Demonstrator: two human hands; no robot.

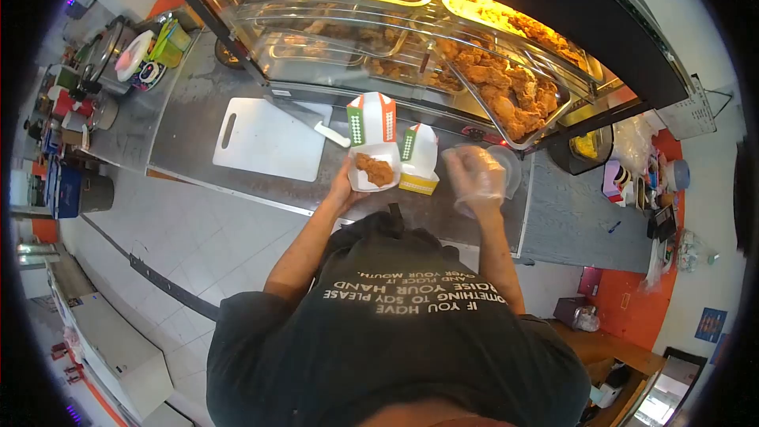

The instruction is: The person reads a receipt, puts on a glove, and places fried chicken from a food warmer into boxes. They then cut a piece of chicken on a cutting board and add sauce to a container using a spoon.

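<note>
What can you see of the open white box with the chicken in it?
The box is white card, its lid standing open with a green panel and an orange panel inside. One piece of fried chicken lies in it. The left hand holds it from below over the steel counter, touching a second open box.

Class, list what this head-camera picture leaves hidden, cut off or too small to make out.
- Left hand: fingers hidden under the open box of fried chicken it holds.
- Second box: contents hidden by its own walls.
- Right hand: blurred inside a clear plastic glove; what it grips is unclear.
- Warmer trays: cut by glare and the dark hood.
- Left counter clutter: too small.
</note>
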